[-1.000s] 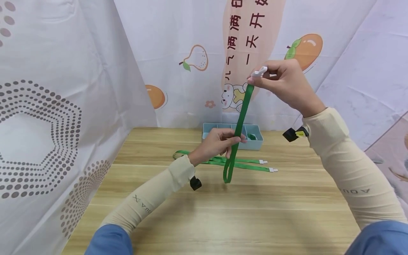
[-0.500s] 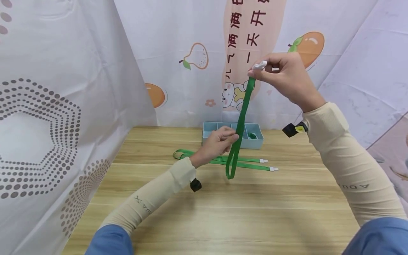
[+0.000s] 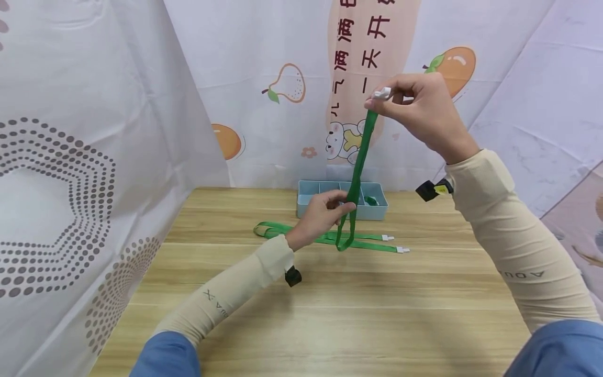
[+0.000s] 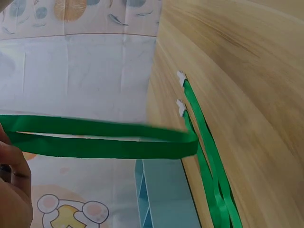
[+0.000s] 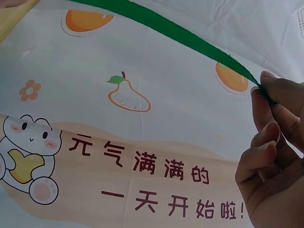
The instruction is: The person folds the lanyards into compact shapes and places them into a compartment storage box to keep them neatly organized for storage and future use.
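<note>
A green lanyard is stretched at a slant above the table between my two hands. My right hand pinches its top end, where a white clip sticks up beside the thumb and fingertips. Lower down, my left hand pinches both straps between thumb and fingers. Below that grip the loop hangs free, and in the left wrist view the loop stands apart as two bands. The right wrist view shows the strap running taut from the fingertips. The clip is hidden there.
Two more green lanyards lie on the wooden table, their white clips pointing right. Behind them stands a light-blue divided box with a small green bundle in its right compartment. A printed curtain hangs at the back.
My right hand has risen a little, lifting the lanyard. My left hand now grips nearer the loop's lower end, leaving a shorter, wider loop hanging.
</note>
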